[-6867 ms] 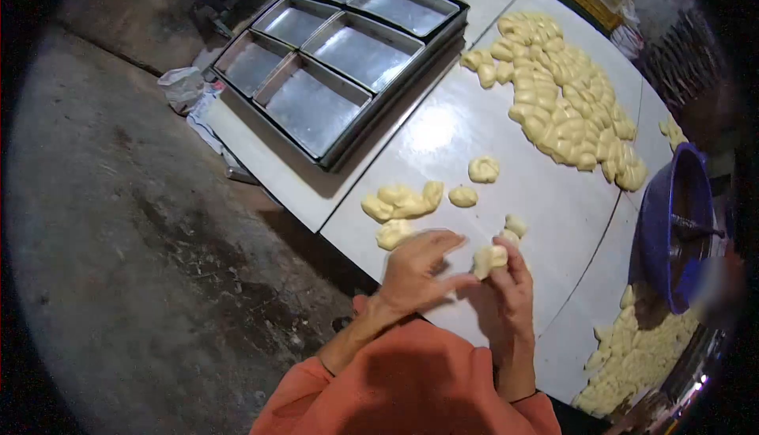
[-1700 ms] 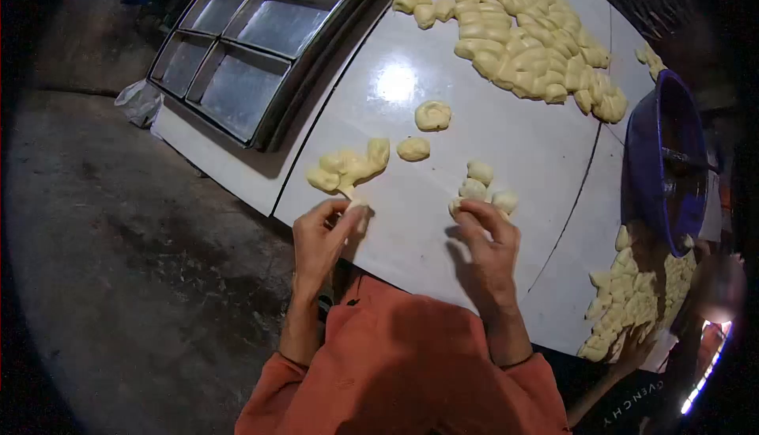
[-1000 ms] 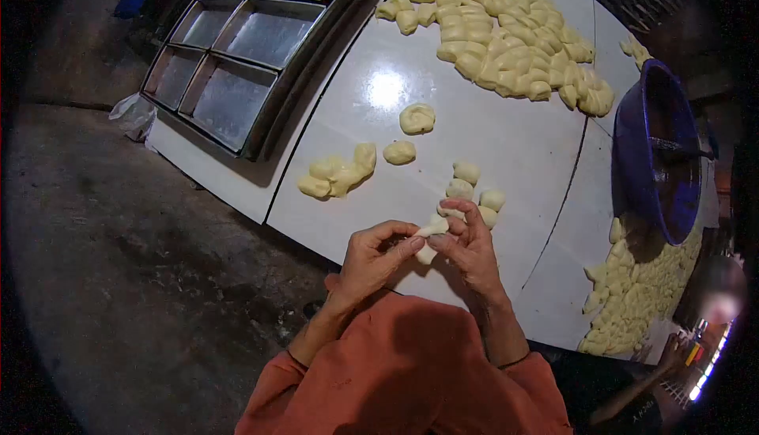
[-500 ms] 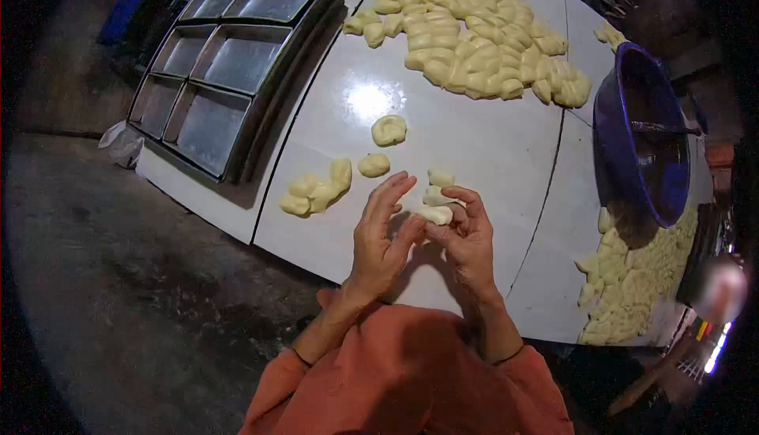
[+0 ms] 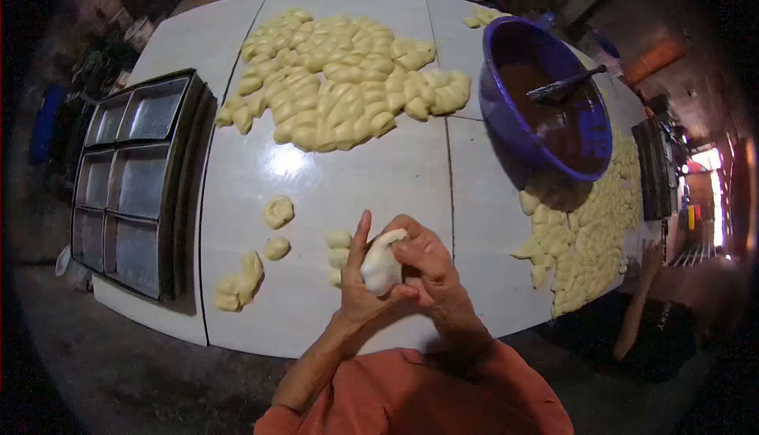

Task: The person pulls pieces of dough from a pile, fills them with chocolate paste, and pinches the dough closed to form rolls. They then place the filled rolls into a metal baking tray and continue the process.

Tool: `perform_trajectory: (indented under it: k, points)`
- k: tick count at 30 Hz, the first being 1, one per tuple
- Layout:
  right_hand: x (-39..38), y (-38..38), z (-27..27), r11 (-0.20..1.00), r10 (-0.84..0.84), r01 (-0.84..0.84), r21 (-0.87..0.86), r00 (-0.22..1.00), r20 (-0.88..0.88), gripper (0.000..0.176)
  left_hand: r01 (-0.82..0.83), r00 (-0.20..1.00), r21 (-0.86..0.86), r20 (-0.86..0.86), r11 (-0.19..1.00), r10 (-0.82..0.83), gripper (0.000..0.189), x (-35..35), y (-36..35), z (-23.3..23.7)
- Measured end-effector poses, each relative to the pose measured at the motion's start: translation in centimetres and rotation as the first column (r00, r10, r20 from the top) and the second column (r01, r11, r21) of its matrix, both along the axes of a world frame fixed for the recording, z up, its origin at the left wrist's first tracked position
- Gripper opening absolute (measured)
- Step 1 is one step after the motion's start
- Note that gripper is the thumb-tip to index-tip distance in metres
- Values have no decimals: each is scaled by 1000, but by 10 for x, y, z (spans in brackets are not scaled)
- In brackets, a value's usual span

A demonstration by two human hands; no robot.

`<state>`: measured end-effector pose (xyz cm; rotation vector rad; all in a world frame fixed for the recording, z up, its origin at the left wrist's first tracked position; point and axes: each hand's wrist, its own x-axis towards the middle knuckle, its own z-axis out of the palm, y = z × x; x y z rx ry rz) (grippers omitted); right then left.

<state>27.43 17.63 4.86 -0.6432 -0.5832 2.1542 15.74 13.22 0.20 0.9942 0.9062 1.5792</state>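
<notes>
A pale piece of dough point(image 5: 383, 270) is held between my two hands over the near part of the table. My left hand point(image 5: 360, 289) cups it from the left, thumb along its lower side. The fingers of my right hand point(image 5: 431, 265) pinch and fold its upper edge. Just left of my hands lie a few small dough pieces point(image 5: 338, 239), partly hidden by my left hand. Farther left are a round dough piece point(image 5: 278, 211), a smaller dough lump point(image 5: 277, 247) and a joined dough cluster point(image 5: 239, 281).
Many dough pieces point(image 5: 336, 87) cover the far part of the white table point(image 5: 379, 174). A purple basin point(image 5: 506, 122) with brown contents and a brush point(image 5: 565, 85) stands right, near more dough point(image 5: 585, 237). Metal pans point(image 5: 138, 217) sit left. Another person's arm point(image 5: 636, 304) shows at right.
The view has swung to the right. Both hands have come together and now hold a dough piece up, while the small pieces lie beside the left hand.
</notes>
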Motion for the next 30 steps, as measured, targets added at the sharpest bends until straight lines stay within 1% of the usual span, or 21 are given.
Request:
perform_trajectory:
  k: [1,2,3,4,6,7,8,10,11,12,14,15,17,18,19,20,22,23,26,27,30]
  points:
    - [12,12,6,990,-115,111,85,993,40,24,56,996,-72,71,996,-51,103,1,-1,5]
    - [40,26,-6,930,-314,264,256,932,181,23,200,955,-254,266,946,-130,97,-3,-8,6]
    - [49,45,34,863,-451,348,367,858,246,25,213,971,-301,170,929,-168,87,-10,-8,10]
    - [70,67,43,771,-593,423,477,751,292,27,217,976,-348,74,912,-205,77,-18,-8,11]
    - [126,121,47,663,-701,372,650,615,363,24,200,980,-443,84,874,-181,55,-32,-14,0]
    - [143,142,59,666,-716,271,695,493,494,25,171,985,-434,78,885,-152,40,-37,-16,0]
    - [160,162,65,676,-722,167,718,348,598,26,132,991,-457,32,880,-132,38,-45,-16,2]
    - [202,210,50,778,-584,-14,628,354,731,27,51,993,-499,-63,865,-95,35,-57,-13,11]
    - [220,232,41,775,-575,-132,617,257,777,31,2,986,-482,-144,876,-82,32,-59,-9,22]
    - [228,247,36,769,-573,-294,567,75,816,32,-1,990,-494,-125,869,-70,32,-59,-8,22]
    - [239,271,28,752,-577,-555,355,-295,762,35,-4,995,-522,-85,853,-48,31,-58,-11,22]
    - [244,281,24,781,-478,-579,235,-311,822,43,-10,998,-565,-53,825,-25,30,-54,-10,28]
    - [260,295,-4,691,-378,-709,138,-193,905,44,34,999,-583,20,812,-27,28,-51,-15,16]
    - [275,305,-30,631,-317,-770,99,-139,938,44,55,998,-590,56,806,-26,27,-50,-18,8]
    - [308,315,-72,749,-165,-643,160,53,985,47,73,997,-565,13,822,-80,32,-51,-23,2]
    - [340,326,-113,859,-49,-481,175,263,964,49,70,995,-562,-22,824,-99,32,-51,-24,0]
    - [304,299,-72,850,-124,-493,186,156,980,50,67,986,-558,-90,827,-141,32,-53,-27,-4]
    - [270,296,-33,851,-123,-511,121,31,992,49,43,969,-553,-179,832,-169,32,-55,-29,-5]
    - [298,304,-63,720,-122,-689,82,-8,993,44,42,994,-584,-58,811,-93,28,-58,-20,13]
    - [303,312,-82,697,-53,-717,3,-47,997,41,50,986,-571,-104,819,-133,30,-61,-18,16]
    - [271,288,-26,779,-126,-625,50,-78,989,43,73,991,-553,-52,830,-121,30,-60,-16,20]
